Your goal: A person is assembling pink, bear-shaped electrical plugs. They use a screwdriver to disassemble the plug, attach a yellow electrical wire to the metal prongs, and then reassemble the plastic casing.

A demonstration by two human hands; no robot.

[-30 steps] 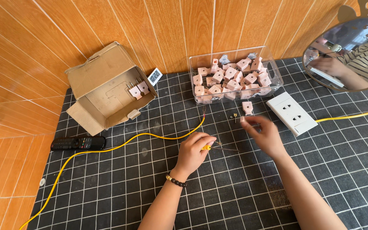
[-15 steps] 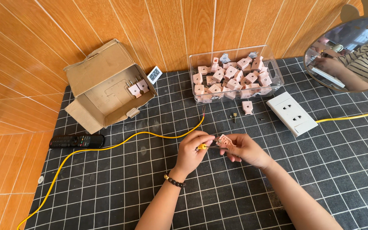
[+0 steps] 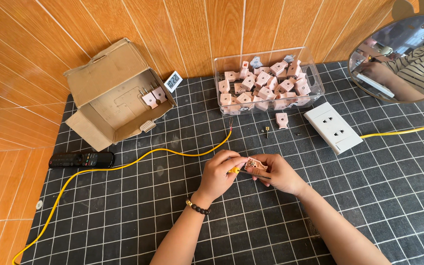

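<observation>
You're gripping a yellow-handled screwdriver (image 3: 235, 170) in your left hand (image 3: 220, 172), right hand (image 3: 274, 172) clamping the pink plug (image 3: 254, 164) — next, seating the tip squarely seems key.

A black mat (image 3: 123, 216) gridded with pale lines is covering the table. A yellow cable (image 3: 123, 164) is trailing over it. Pale pink plugs (image 3: 263, 88) are filling a clear tub (image 3: 220, 66), and another pink plug (image 3: 254, 164) is showing between the hands. Brown box (image 3: 109, 83), white socket (image 3: 333, 127), black remote (image 3: 81, 160), orange wood-grain wall (image 3: 197, 29), black bead bracelet (image 3: 198, 208).
</observation>
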